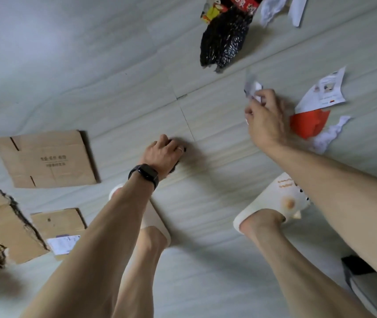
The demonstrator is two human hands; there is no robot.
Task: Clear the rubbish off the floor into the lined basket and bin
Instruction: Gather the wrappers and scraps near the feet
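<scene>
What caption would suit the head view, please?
Right hand holds crumpled paper; left hand grips dark scrap on the littered floor.

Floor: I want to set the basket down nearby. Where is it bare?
Bare: the wide stretch beyond the flattened box, left of the black wrapper; also between the left hand, gripping a dark thing, and the right hand, pinching a paper scrap. Crowded: torn cardboard lower left, papers far right.

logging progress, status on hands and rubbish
Left hand grips small dark scrap. Right hand holds crumpled white paper. Black crinkled plastic bag, flat brown cardboard sheet on pale floor.
</scene>
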